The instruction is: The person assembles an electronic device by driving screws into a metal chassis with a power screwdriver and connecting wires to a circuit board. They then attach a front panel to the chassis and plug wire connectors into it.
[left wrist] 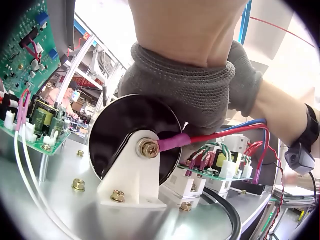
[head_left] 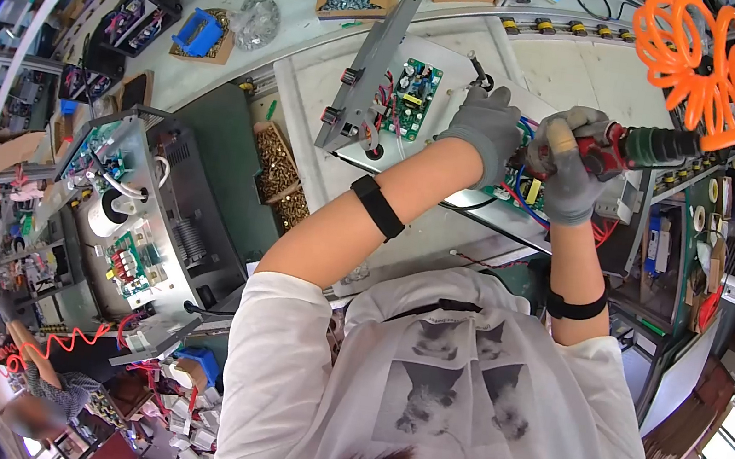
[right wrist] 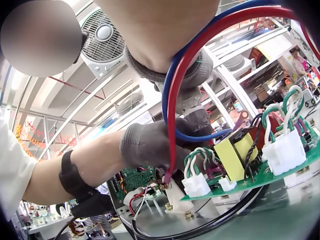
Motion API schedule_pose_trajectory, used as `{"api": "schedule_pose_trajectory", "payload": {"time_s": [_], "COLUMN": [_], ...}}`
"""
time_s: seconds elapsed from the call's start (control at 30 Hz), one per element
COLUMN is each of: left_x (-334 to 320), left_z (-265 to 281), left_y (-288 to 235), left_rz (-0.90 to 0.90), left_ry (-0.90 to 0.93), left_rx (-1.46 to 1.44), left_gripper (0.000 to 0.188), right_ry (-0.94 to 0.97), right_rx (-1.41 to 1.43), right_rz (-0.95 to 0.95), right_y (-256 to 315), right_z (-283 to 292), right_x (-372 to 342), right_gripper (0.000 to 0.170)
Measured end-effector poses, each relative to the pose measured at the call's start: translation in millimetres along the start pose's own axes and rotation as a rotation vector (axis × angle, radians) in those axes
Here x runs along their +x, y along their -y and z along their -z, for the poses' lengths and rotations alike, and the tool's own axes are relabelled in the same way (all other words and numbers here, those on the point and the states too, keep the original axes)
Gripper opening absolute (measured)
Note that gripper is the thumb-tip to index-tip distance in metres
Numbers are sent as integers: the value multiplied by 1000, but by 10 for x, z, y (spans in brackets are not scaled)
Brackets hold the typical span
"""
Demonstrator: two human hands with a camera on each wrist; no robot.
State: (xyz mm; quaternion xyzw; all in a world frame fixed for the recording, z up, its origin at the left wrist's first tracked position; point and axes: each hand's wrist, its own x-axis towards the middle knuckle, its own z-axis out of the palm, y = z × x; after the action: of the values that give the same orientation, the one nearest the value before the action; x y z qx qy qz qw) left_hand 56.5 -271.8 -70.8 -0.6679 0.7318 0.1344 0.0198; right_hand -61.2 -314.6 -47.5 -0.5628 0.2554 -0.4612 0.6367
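- Clearly, the upright grey panel [head_left: 372, 68], upper middle of the head view, could be knocked if the left arm [head_left: 331, 225] swings outward, jarring the green board [head_left: 415, 96] just beside it.
- The left hand [head_left: 486, 126], right of that board, reaches over the metal base [head_left: 449, 92], by the black disc [left wrist: 112, 132] in the left-wrist view; its fingertips are hidden, so whether that grip is closed on anything cannot be told.
- The red wire [right wrist: 172, 110] and blue wire [right wrist: 166, 95], looping up mid-frame in the right-wrist view, could snag on a sleeve strap or glove and strain their ends.
- The right hand [head_left: 571, 175], upper right of the head view, is clamped round the driver [head_left: 605, 149]; its tip is hidden, and a slanted tip could slip onto parts or the left fingers.
- The orange hose [head_left: 709, 66], far upper right, could pull the tool askew if stretched.
- For room, loose brass screws [head_left: 275, 169] and the panel limit leftward sweeps; the pale bench [head_left: 584, 68] above the hands offers more space, with the hose bounding the right.
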Motion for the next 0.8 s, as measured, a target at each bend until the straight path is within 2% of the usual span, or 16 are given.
{"api": "schedule_pose_trajectory", "payload": {"time_s": [0.13,0.27,0.33,0.37,0.4,0.47,0.5,0.53,0.57,0.6,0.67,0.7,0.73,0.8], "left_x": [-7,-43,-157,-236,-370,-612,-710,-791,-839,-874,-939,-935,-923,-889], "left_z": [32,-118,-191,-174,-173,-272,-351,-438,-501,-546,-575,-542,-557,-579], "left_y": [9,21,-37,-105,-171,-209,-206,-192,-222,-302,-458,-528,-590,-682], "left_rz": [10,31,225,230,327,260,256,243,230,224,300,385,383,438], "left_ry": [-15,-146,-542,-843,-704,-505,-482,-380,-276,-259,-411,-417,-408,-555], "left_rx": [-11,16,-489,-684,-1018,-1866,-1860,-2005,-2149,-2144,-2282,-2209,-2206,-2053], "left_gripper": [23,18,17,20,30,39,39,41,42,42,41,40,40,36], "right_ry": [49,1,-18,-28,1,-26,-44,-2,-12,-18,-51,-66,-74,-120], "right_rx": [7,-26,-34,34,-26,128,196,259,255,250,341,437,437,458], "right_rz": [-36,30,73,55,176,268,222,204,247,290,282,265,269,239], "right_y": [-3,-40,59,89,181,337,449,538,586,628,749,794,826,862], "right_z": [5,8,-13,2,3,9,50,129,202,261,321,355,391,457], "right_x": [18,4,-39,-68,-85,-114,-158,-180,-208,-234,-320,-360,-406,-474], "right_gripper": [17,20,23,20,19,18,18,17,17,17,18,18,18,18]}}
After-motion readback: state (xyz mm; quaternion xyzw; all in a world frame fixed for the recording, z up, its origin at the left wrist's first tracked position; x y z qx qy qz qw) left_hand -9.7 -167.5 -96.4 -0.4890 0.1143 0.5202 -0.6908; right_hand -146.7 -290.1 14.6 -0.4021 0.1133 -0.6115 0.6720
